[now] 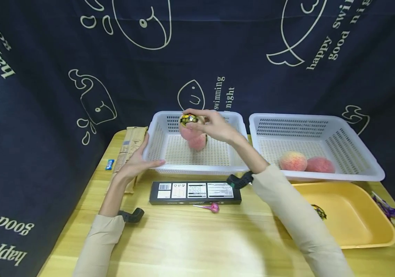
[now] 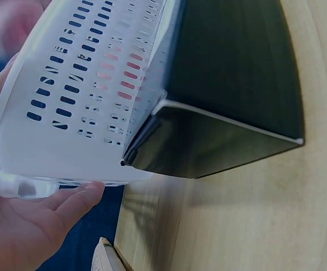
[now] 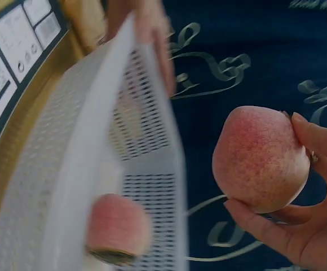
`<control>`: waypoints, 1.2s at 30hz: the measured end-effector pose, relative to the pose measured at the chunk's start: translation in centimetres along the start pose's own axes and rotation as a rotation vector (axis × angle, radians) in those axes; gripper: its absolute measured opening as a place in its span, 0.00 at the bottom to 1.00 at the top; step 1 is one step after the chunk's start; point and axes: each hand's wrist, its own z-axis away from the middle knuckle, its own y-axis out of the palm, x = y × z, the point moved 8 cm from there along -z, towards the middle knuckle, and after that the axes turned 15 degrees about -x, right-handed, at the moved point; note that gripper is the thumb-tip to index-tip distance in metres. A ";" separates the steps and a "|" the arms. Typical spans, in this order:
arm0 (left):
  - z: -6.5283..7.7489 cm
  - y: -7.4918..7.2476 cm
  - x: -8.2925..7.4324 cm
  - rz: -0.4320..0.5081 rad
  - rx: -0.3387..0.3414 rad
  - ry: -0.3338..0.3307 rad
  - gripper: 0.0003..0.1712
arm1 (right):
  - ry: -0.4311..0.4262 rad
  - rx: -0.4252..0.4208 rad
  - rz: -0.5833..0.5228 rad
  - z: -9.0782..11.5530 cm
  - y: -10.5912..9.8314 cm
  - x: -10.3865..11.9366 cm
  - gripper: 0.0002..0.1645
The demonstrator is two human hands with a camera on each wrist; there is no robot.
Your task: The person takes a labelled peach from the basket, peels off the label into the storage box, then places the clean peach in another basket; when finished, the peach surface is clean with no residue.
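My right hand [image 1: 208, 124] hovers over the left white basket [image 1: 197, 168] and grips a pink peach [image 1: 187, 132]. A gold-and-black round thing [image 1: 188, 119] shows at its fingertips. The right wrist view shows the fingers of my right hand [image 3: 299, 231] curled under that peach [image 3: 259, 158]. A second peach [image 1: 200, 143] lies on the basket floor just below the held one, and it also appears in the basket [image 3: 96, 169] as a peach [image 3: 118, 228]. My left hand [image 1: 136, 161] rests with straight fingers against the basket's front-left corner. The left wrist view shows that hand [image 2: 34, 226] under the basket corner [image 2: 67, 84].
A long black box [image 1: 195, 191] lies in front of the basket, with a pink lollipop [image 1: 213, 207] beside it. The right basket [image 1: 322, 176] holds two peaches [image 1: 292, 161]. A yellow tray [image 1: 357, 219] sits front right. A brown packet [image 1: 129, 148] lies to the left.
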 end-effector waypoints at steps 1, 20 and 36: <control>0.0 0.0 0.0 -0.005 -0.002 -0.003 0.73 | 0.004 -0.008 -0.013 1.3 -1.4 0.9 0.28; -0.1 0.3 0.2 0.018 -0.004 0.018 0.72 | 0.140 -0.068 0.032 26.6 -3.5 -3.6 0.28; 0.6 -0.5 -1.6 -0.121 -0.019 0.098 0.74 | 0.137 -0.114 0.179 28.9 -3.0 -5.6 0.26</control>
